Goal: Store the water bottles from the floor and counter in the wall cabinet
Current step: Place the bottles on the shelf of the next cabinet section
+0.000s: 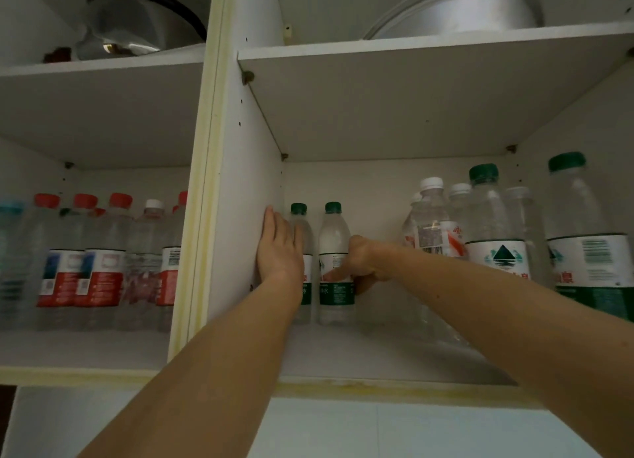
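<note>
Two green-capped water bottles stand upright at the back left of the right cabinet bay. My left hand (279,248) lies flat with straight fingers against the left one (301,231), beside the divider panel. My right hand (360,264) grips the second bottle (334,238) at its label, thumb in front and fingers curled round its right side. More bottles crowd the right of this shelf: a tilted white-capped bottle (433,231) and large green-capped bottles (494,238) (586,248).
The left bay holds a row of red-capped bottles (99,252) and a white-capped one (151,245). On the upper shelves sit a metal pot (137,22) and a metal basin (463,8). The shelf floor (377,354) in front of my hands is bare.
</note>
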The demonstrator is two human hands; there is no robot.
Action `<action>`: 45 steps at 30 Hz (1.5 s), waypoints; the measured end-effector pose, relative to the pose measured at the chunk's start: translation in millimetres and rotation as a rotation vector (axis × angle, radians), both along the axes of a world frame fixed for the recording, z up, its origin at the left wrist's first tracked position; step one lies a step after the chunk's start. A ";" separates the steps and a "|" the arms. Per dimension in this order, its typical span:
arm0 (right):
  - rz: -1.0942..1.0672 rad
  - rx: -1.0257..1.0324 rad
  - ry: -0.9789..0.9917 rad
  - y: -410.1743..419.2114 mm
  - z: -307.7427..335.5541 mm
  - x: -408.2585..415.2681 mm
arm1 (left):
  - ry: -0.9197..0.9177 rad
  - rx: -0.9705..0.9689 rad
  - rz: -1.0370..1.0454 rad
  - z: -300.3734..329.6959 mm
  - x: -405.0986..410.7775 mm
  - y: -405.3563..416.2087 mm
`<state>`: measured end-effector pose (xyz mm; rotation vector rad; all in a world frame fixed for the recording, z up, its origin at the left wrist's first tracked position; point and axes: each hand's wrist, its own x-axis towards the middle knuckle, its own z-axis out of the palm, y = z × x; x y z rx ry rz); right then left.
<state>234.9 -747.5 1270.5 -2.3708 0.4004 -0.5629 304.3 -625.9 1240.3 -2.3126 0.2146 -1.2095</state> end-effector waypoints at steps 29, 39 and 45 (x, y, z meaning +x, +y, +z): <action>-0.047 -0.433 -0.222 12.7 0.9 -42.9 | -0.071 -0.135 -0.312 7.5 -9.8 3.1; -0.174 -1.138 -0.696 -7.5 -19.2 -174.7 | 0.070 -0.578 -1.250 10.5 -42.8 -21.1; -0.459 -1.015 -0.687 -34.6 -21.3 -205.9 | 0.573 -0.834 -1.564 13.0 -100.8 -55.0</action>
